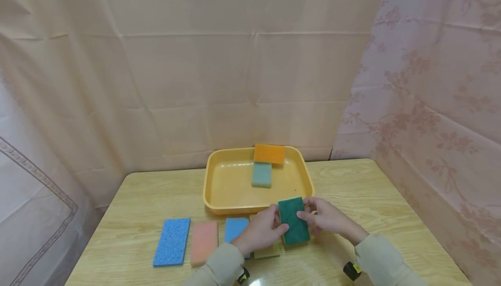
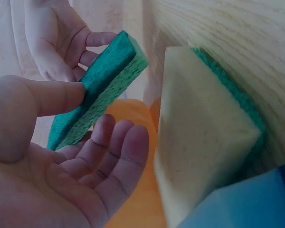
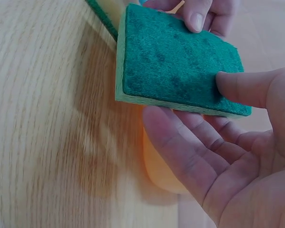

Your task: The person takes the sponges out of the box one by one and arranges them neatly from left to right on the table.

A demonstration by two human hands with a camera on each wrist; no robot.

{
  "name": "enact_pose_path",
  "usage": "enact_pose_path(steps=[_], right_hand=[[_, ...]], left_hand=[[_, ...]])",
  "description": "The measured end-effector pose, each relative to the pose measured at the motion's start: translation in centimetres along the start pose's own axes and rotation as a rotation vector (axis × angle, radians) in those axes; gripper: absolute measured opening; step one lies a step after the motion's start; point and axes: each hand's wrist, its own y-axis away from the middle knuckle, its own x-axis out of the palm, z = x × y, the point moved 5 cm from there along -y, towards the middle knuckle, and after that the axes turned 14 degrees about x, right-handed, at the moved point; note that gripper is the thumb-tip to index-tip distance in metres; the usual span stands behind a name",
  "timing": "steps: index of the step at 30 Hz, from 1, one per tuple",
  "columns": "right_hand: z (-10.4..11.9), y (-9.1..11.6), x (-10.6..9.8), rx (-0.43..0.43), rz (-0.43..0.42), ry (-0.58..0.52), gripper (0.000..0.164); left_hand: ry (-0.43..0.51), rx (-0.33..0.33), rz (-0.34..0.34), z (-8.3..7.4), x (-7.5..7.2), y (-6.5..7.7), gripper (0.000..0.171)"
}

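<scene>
Both hands hold a sponge [image 1: 294, 221] with a dark green scouring face and a lighter green body, raised above the table in front of the tray. My left hand [image 1: 263, 230] pinches its left edge, thumb on the dark face and fingers behind. On the opposite edge, my right hand [image 1: 329, 220] pinches it the same way, as the right wrist view shows the sponge [image 3: 180, 61] between thumb and fingers. Below the left hand lies a cream sponge [image 2: 199, 128] with a green scouring layer, partly hidden by that hand in the head view.
A yellow tray [image 1: 227, 210] stands at the table's back, holding a pale green sponge [image 1: 261, 174] and an orange sponge [image 1: 269, 154] leaning at its rear rim. Left of the hands lie a speckled blue sponge [image 1: 172, 242], a pink sponge [image 1: 204, 242] and another blue sponge [image 1: 235, 228].
</scene>
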Motion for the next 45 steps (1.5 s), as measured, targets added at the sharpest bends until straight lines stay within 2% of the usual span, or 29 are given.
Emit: enact_pose_path(steps=[6,9,13,23,28,33,41,45], right_hand=[[-0.4,0.0,0.0,-0.003,0.077,-0.055,0.042],[-0.6,0.1,0.0,0.026,0.106,-0.089,0.042],[-1.0,0.1,0.1,0.053,0.124,-0.102,0.044],[-1.7,-0.2,0.3,0.078,0.134,-0.079,0.05],[-1.8,-0.5,0.5,0.07,0.12,-0.009,0.041],[-1.9,-1.0,0.9,0.02,0.119,0.048,0.032],[-2.4,-1.4,1.3,0.005,0.138,0.064,0.034],[-2.6,-1.5,1.3,0.007,0.128,0.077,0.041]], left_hand=[[-0.12,-0.049,0.026,-0.1,-0.2,0.1,0.021],[-0.169,-0.06,0.055,-0.2,-0.3,0.2,0.025],[-0.21,-0.037,0.096,-0.1,-0.2,0.3,0.029],[-0.248,-0.008,0.144,0.3,-0.1,0.1,0.033],[-0.281,0.026,0.162,0.2,0.1,0.3,0.038],[-0.304,0.039,0.177,0.5,0.4,0.5,0.047],[-0.298,0.008,0.175,0.9,0.5,0.6,0.046],[-0.27,-0.006,0.167,1.0,0.5,0.6,0.05]])
